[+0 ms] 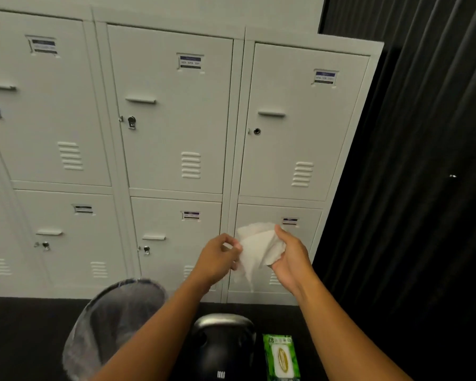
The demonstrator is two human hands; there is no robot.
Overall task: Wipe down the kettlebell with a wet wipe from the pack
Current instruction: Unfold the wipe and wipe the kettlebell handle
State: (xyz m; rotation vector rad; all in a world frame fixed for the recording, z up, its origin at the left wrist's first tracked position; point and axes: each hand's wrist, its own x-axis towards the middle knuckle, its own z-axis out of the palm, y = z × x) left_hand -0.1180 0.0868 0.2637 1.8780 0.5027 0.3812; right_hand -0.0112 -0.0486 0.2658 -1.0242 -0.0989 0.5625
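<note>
A white wet wipe [259, 250] hangs crumpled in the air between both hands, in front of the lockers. My left hand [217, 257] pinches its left edge and my right hand [287, 257] grips its right side. Below them a black kettlebell [221, 346] with a grey handle stands on the dark floor. The green pack of wipes [281, 357] lies flat just to the right of the kettlebell.
A mesh waste bin [113, 323] lined with a clear bag stands left of the kettlebell, partly behind my left forearm. Pale grey lockers [176, 133] fill the wall ahead. A black curtain [412, 188] hangs on the right.
</note>
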